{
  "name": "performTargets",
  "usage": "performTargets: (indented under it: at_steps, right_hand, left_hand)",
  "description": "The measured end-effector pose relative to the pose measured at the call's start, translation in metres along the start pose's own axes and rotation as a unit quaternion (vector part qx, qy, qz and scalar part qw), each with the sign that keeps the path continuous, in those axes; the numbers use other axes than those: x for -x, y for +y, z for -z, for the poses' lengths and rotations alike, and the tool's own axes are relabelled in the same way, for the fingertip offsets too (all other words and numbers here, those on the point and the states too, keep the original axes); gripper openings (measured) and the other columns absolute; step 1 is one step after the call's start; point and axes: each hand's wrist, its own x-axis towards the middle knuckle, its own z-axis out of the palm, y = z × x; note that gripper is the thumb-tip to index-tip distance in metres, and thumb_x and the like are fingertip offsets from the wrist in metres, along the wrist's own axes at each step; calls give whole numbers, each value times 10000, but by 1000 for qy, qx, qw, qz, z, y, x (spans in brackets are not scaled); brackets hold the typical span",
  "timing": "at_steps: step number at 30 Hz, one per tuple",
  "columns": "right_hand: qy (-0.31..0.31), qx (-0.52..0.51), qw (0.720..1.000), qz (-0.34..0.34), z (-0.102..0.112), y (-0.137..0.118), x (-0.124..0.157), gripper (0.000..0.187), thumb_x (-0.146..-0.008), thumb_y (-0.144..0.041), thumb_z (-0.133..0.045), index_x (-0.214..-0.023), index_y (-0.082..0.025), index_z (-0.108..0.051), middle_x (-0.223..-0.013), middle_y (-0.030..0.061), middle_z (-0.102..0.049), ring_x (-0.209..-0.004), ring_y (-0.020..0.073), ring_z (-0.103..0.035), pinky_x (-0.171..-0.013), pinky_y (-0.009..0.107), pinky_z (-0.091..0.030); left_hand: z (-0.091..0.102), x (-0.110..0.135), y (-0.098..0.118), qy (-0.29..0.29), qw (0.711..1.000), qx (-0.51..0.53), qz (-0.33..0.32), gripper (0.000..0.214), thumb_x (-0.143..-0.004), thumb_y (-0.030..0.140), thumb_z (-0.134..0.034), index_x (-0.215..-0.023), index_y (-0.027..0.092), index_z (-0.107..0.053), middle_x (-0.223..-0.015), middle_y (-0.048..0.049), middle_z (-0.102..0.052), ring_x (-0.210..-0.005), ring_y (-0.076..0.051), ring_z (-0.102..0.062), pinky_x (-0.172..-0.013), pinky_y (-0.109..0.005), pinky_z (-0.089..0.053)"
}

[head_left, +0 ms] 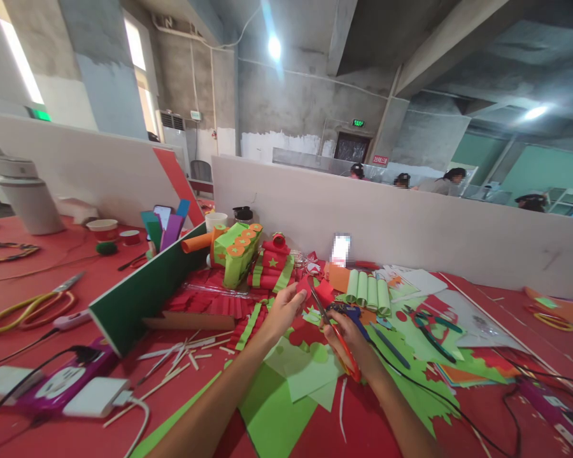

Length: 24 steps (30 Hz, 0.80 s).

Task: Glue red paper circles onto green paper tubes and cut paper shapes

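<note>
My left hand point(288, 306) is closed, pinching a small piece of red paper point(304, 284) between thumb and fingertips. In my right hand point(347, 335) is a pair of scissors point(346, 355) with red-orange handles, its blades pointing up and away beside the red paper. Whether the blades touch the paper I cannot tell. Beneath both hands lie pale green paper sheets point(310, 375) on a larger bright green sheet point(279, 416). A blue glue gun point(356, 313) lies just beyond my right hand, partly hidden by it. Red paper scraps point(305, 332) lie between the hands.
Green and red paper models point(273, 262) stand behind my left hand, beside a green board point(138, 296). Pale green paper rolls point(370, 291), pliers point(434, 337) and a cable point(420, 380) lie to the right. Wooden sticks point(191, 356) and a purple power strip point(60, 385) are left.
</note>
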Motion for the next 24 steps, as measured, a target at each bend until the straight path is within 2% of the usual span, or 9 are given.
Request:
performTargets:
  at_steps: [7,12,24]
  right_hand:
    - [-14,-5,1000,4,-1,-1,0,643,-836,-758,-452,-1069,-171,-572,-610,-49,-430,-479,97,-369,-442,205,-301]
    - [-13,-3,1000,13,0,-4,1,632,-812,-749,-509,-1072,-177,-571,-615,-47,-449,-476,98,-369,-440,209,-290]
    - [13,46,998,32,3,-1,-3,591,-832,-707,-526,-1035,-161,-628,-727,27,-592,-625,169,-532,-553,249,-417]
  left_hand:
    - [1,-2,-8,-10,1000,-7,-7,295,-811,452,-583,-726,188,-482,-520,85,-398,-455,-75,-341,-468,-214,-263]
    - [1,-2,-9,-6,1000,-4,3,312,-800,457,-600,-710,188,-469,-521,87,-396,-450,-71,-346,-469,-215,-265]
    - [0,-3,-5,-18,1000,-3,0,287,-790,448,-580,-714,188,-485,-515,78,-412,-452,-80,-359,-471,-219,-268]
